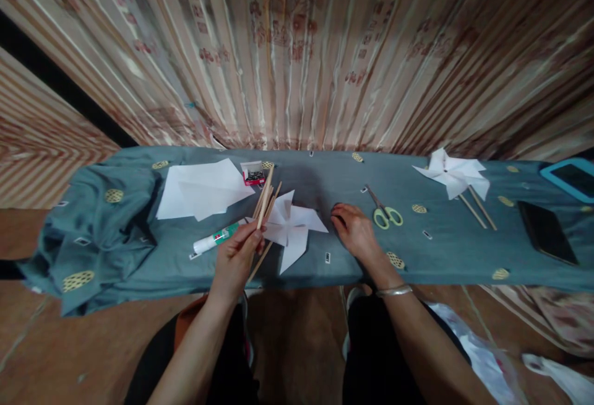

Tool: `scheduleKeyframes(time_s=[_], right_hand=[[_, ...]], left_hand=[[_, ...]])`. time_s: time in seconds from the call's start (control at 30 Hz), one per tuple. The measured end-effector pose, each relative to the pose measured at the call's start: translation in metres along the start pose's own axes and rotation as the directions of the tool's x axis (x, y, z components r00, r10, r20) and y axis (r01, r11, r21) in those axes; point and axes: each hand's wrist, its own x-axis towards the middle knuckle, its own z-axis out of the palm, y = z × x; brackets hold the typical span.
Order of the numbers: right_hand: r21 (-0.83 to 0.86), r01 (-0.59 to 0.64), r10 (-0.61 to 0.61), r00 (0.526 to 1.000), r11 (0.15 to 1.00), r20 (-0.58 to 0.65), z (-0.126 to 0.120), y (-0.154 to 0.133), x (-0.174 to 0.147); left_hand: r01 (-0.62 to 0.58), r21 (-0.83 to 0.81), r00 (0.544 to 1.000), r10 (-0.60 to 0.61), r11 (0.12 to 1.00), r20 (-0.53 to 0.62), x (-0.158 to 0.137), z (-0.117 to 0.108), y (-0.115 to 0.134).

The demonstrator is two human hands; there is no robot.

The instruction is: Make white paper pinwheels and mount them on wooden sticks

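Observation:
My left hand (240, 253) pinches a thin wooden stick (266, 197), tilted up over the cloth. Several more sticks (255, 264) lie around and below it, partly hidden by the hand. Just to their right a white paper pinwheel (297, 226) lies flat, its blades folded toward the middle. My right hand (353, 229) is low over the cloth, right of the pinwheel, fingers curled together; whether anything small is in them is hidden. Scissors (384, 210) with pale green handles lie beyond it. A glue stick (216, 238) is beside my left hand.
White paper sheets (204, 188) and a small red box of dark pins (253, 173) lie at the left back. At right are pinwheels on sticks (452, 173), a black phone (546, 231) and a blue-framed device (570, 179). A curtain (297, 52) hangs behind the cloth-covered bench (440, 250).

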Motion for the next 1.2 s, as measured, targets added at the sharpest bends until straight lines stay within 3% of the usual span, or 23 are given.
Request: scheduleKeyframes(time_s=[0.07,0.17,0.3,0.43,0.6,0.77,0.97,1.07,1.2], right_hand=[[-0.002,0.027,-0.027,1.0,1.0,0.005,0.0,0.001,-0.002],[0.0,0.049,-0.049,0.999,0.999,0.006,-0.001,0.002,-0.005],[0.015,0.051,-0.051,0.999,0.999,-0.006,-0.001,0.002,-0.006],[0.051,0.019,-0.018,1.0,0.999,-0.021,-0.001,0.001,-0.006],[0.141,-0.061,0.064,0.998,0.988,-0.017,-0.002,-0.002,-0.006],[0.31,-0.186,0.198,0.98,0.932,-0.006,-0.008,-0.006,-0.005],[0.598,-0.34,0.338,0.934,0.726,0.12,-0.002,-0.004,-0.005],[0.687,-0.38,0.358,0.915,0.619,0.184,-0.002,-0.005,-0.005],[0.747,-0.419,0.376,0.895,0.517,0.242,-0.01,-0.01,-0.009]], left_hand=[[-0.127,0.174,0.992,0.123,0.977,0.036,0.008,0.005,0.003],[-0.327,0.473,0.944,0.311,0.818,0.114,0.029,0.01,0.011],[-0.391,0.696,0.91,0.366,0.602,0.195,0.064,0.005,0.014],[-0.384,0.807,0.905,0.355,0.449,0.234,0.085,-0.006,0.0],[-0.541,0.794,0.801,0.454,0.276,0.389,0.08,-0.006,-0.017],[-0.602,0.768,0.782,0.354,0.218,0.513,0.074,0.004,-0.017],[-0.537,0.794,0.842,0.236,0.287,0.484,0.073,0.013,-0.019],[-0.51,0.789,0.86,0.228,0.343,0.457,0.07,0.017,-0.019],[-0.423,0.751,0.903,0.173,0.507,0.393,0.064,0.021,-0.015]])
